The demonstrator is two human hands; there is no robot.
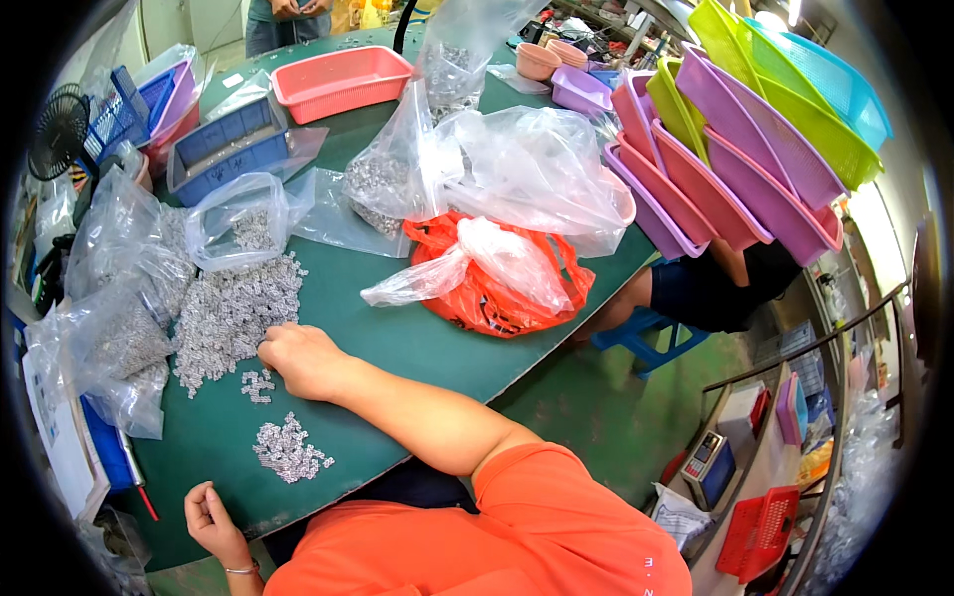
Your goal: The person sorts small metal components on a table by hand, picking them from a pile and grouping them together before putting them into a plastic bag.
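Note:
A large heap of small grey metal pieces (234, 318) is spread on the green table (397, 368). At its right edge is my right hand (301, 362), fingers curled and pointing down; their tips are hidden, so what they hold cannot be seen. A small cluster of the pieces (257, 386) sits just below that hand, and a separate smaller pile (290, 449) lies nearer to me. By the table's near edge, at the lower left, my left hand (213, 522) has its fingers curled in. Whether anything is inside it does not show.
A clear plastic container (237, 223) lies tipped at the heap's far side. Clear bags of pieces (124, 333) line the left. Beyond my right arm sits a red plastic bag (497, 298). Stacked coloured baskets (735, 149) rise at the right, near a seated person (725, 288).

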